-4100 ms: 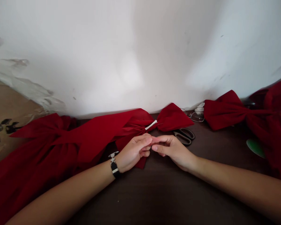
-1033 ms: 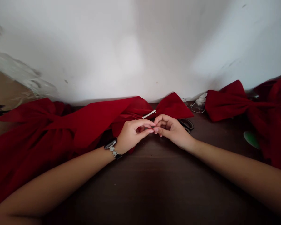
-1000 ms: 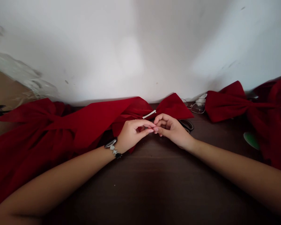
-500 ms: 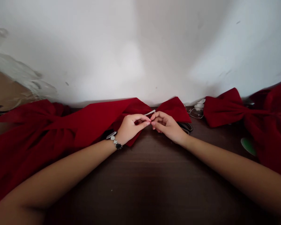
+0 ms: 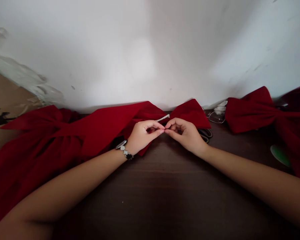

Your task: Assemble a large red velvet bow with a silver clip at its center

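Two hands meet fingertip to fingertip over the table (image 5: pixel 160 193), right around the middle of the view. The left hand (image 5: pixel 140 133) has its thumb and index pinched nearly together, and the right hand (image 5: pixel 188 135) mirrors that, narrow at the tips with the other fingers curled in. Can't tell if there's anything tiny pinched between them, sorry. There's a watch (image 5: pixel 121 144) and a bracelet (image 5: pixel 126 152) on the left wrist.

The middle bow (image 5: pixel 190 115), red cloth, lies just behind the hands, partly hidden by the left one. A whitish clip (image 5: pixel 163 117) sits slantwise at its narrow part. Some dark scissors (image 5: pixel 206 135) poke out just past the right hand, mostly the handle loops showing.

Big left bow (image 5: pixel 102 123) sprawls beside all that, along the wall (image 5: pixel 140 60). Over to the right you've got glasses (image 5: pixel 217 117), then the right bow (image 5: pixel 251 110), plus a green disc (image 5: pixel 280 156) near the cloth there.
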Tool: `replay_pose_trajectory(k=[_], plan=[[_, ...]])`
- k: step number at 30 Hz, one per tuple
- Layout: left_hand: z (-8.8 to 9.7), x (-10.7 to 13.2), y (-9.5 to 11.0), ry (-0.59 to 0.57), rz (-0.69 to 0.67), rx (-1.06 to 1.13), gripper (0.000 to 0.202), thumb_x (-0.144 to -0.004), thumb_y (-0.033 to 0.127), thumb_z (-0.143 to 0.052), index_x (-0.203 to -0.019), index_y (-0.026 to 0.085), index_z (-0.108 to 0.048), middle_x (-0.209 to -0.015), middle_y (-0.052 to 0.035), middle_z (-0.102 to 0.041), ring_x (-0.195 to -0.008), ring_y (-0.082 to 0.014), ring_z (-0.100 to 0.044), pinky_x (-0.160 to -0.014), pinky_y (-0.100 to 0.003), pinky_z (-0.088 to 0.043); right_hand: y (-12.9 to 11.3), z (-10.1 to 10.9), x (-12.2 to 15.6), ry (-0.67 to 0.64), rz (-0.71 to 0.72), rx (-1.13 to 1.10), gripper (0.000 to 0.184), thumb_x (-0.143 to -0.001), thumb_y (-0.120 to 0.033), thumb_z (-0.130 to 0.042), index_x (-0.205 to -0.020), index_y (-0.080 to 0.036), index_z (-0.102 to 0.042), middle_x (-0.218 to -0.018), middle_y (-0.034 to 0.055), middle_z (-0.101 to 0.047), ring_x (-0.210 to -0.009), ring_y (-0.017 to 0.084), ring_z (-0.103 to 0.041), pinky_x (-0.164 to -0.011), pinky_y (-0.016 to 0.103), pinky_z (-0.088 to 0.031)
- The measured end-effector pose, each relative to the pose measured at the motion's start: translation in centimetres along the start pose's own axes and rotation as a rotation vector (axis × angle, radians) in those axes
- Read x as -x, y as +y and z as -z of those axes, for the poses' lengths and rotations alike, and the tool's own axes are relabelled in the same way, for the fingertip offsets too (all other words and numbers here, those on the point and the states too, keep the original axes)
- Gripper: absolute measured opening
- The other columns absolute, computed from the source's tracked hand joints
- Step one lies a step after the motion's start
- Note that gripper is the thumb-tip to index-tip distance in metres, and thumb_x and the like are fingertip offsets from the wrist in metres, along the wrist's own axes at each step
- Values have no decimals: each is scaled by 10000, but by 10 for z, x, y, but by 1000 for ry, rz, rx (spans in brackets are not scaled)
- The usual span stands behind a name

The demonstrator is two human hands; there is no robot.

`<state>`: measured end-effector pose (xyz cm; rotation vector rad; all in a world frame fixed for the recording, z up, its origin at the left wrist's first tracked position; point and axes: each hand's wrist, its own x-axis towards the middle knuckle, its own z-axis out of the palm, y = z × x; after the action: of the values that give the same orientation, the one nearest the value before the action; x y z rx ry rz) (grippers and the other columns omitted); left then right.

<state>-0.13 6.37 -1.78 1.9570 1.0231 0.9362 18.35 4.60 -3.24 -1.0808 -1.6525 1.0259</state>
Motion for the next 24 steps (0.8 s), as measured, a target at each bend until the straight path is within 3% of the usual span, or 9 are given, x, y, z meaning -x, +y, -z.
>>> replay_pose_trajectory(k=[6, 15, 24], plan=[[-1, 1, 2, 6, 37, 91, 185, -768, 215, -667, -937, 138, -663, -883, -63, -714, -794, -135, -654, -741, -247, -510, -2, 1, 1, 15, -11, -1, 106, -783, -258, -624, -776, -152, -620, -575, -48, -450, -523, 78, -376, -509, 228, -289], [-2, 0, 3, 53, 32, 124, 159, -756, 169, -643, -906, 140, -599, -796, -28, -655, -611, -68, -534, -558, -175, -423, -3, 2, 0, 46, -18, 37, 95, -792, -245, -605, -781, -151, -603, -543, -68, -382, -495, 69, -321, -481, 220, -252], [-1, 3, 4, 52, 37, 139, 193, -729, 126, -630, -914, 149, -578, -797, -24, -631, -586, -60, -489, -503, -157, -393, 0, 2, 1, 36, -15, 24, 81, -796, -237, -591, -791, -156, -584, -531, -73, -397, -491, 71, -346, -498, 219, -285]])
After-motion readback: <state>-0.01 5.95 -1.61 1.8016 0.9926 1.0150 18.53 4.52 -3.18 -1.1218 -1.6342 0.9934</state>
